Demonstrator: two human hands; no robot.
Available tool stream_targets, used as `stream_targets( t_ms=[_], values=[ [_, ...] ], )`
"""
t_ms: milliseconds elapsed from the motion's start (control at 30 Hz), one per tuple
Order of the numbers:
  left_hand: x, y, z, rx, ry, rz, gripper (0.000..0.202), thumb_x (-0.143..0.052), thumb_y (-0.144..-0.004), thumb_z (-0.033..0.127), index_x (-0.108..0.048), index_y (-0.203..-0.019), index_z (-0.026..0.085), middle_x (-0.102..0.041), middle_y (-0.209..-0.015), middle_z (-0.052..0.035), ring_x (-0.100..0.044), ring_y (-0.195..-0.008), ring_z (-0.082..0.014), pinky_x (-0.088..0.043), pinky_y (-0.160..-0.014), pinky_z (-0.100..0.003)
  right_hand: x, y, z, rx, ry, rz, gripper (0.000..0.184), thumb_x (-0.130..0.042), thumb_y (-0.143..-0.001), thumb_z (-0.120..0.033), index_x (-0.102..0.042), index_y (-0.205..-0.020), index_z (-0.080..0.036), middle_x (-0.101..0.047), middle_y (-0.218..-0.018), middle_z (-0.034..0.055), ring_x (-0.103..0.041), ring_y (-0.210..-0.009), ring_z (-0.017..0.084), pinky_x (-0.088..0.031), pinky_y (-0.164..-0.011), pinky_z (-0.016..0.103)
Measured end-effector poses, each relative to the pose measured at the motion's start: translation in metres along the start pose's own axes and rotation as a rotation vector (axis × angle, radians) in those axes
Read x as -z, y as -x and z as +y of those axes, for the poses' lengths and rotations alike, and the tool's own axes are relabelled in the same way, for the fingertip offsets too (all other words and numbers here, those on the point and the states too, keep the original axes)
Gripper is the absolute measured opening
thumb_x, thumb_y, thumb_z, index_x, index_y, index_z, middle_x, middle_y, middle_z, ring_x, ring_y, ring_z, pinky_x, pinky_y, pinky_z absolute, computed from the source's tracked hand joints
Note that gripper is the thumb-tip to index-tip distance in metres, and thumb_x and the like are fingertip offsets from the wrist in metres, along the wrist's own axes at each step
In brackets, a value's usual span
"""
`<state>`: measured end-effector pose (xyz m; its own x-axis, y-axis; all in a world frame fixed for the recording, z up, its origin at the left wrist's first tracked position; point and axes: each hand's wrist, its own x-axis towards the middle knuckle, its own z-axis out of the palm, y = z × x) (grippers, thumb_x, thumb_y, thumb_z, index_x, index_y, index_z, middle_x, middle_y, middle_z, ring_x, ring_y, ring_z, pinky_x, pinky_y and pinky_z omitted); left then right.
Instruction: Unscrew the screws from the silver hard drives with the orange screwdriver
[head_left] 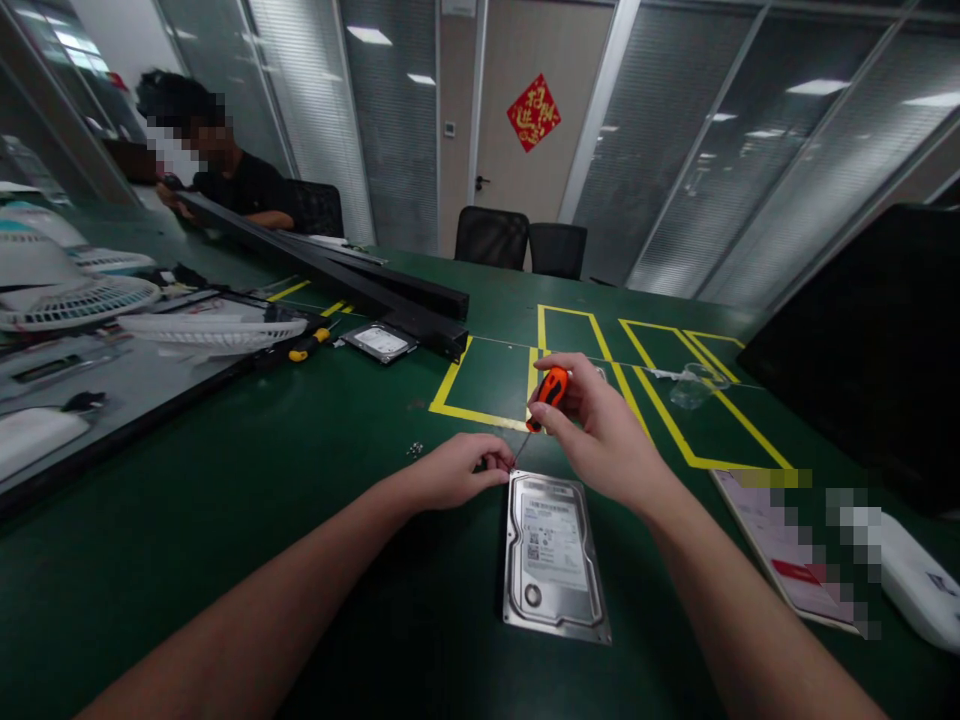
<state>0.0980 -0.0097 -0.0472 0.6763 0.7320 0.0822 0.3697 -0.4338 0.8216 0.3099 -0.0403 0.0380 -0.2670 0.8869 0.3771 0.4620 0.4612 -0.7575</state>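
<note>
A silver hard drive (556, 560) with a white label lies flat on the green table in front of me. My right hand (592, 425) grips an orange and black screwdriver (553, 388), its thin shaft slanting down to the drive's far left corner. Close beside that corner and the shaft's tip is my left hand (469, 470), its fingers curled and pinched together. Whatever they hold, if anything, is too small to make out. Several tiny screws (415, 450) lie loose to the left of that hand.
Left, a yellow and black screwdriver (310, 345) lies near a second hard drive (381, 342) and long black bars (375, 290). White fan parts (214, 330) rest on a grey panel. Yellow tape (480, 415) marks rectangles. A booklet (787, 550) lies right. A person (240, 185) sits across, far left.
</note>
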Motion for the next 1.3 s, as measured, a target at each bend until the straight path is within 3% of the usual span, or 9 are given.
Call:
stream_targets(
  t_ms=[933,1133,1233,1300],
  values=[
    [0.001,0.000,0.002,0.002,0.003,0.003,0.014,-0.068,-0.094,0.022,-0.073,-0.105,0.016,-0.073,-0.096,-0.0040,-0.063,-0.085,-0.0174,-0.049,-0.079,-0.028,-0.005,0.000,0.000,0.019,0.061,-0.007,0.033,-0.066,-0.099,-0.034,-0.058,-0.130,-0.028,-0.068,-0.103,0.0046,-0.067,-0.090,0.023,-0.055,-0.085,0.043],
    [0.002,0.001,0.002,0.004,-0.012,0.016,0.014,-0.069,-0.093,0.024,-0.074,-0.105,0.017,-0.074,-0.098,-0.0041,-0.065,-0.088,-0.0183,-0.050,-0.081,-0.029,-0.012,-0.003,-0.005,0.015,-0.206,0.094,0.032,-0.050,-0.107,-0.046,-0.067,-0.121,-0.023,-0.074,-0.111,0.0096,-0.071,-0.106,0.025,-0.057,-0.087,0.041],
    [0.002,0.001,0.003,0.015,-0.017,0.009,0.014,-0.069,-0.093,0.023,-0.074,-0.106,0.017,-0.074,-0.098,-0.0039,-0.065,-0.087,-0.0181,-0.050,-0.080,-0.029,-0.017,-0.004,-0.007,-0.032,-0.393,0.110,0.030,-0.060,-0.103,-0.046,-0.068,-0.117,-0.021,-0.077,-0.107,0.0110,-0.075,-0.106,0.026,-0.059,-0.078,0.038],
    [0.002,0.001,0.004,0.011,-0.025,0.006,0.015,-0.069,-0.093,0.022,-0.074,-0.107,0.017,-0.074,-0.098,-0.0041,-0.064,-0.086,-0.0179,-0.050,-0.079,-0.029,-0.020,-0.003,-0.007,-0.046,-0.509,0.118,0.025,-0.068,-0.098,-0.043,-0.067,-0.110,-0.021,-0.077,-0.111,0.0106,-0.077,-0.106,0.024,-0.060,-0.084,0.038]
  ],
)
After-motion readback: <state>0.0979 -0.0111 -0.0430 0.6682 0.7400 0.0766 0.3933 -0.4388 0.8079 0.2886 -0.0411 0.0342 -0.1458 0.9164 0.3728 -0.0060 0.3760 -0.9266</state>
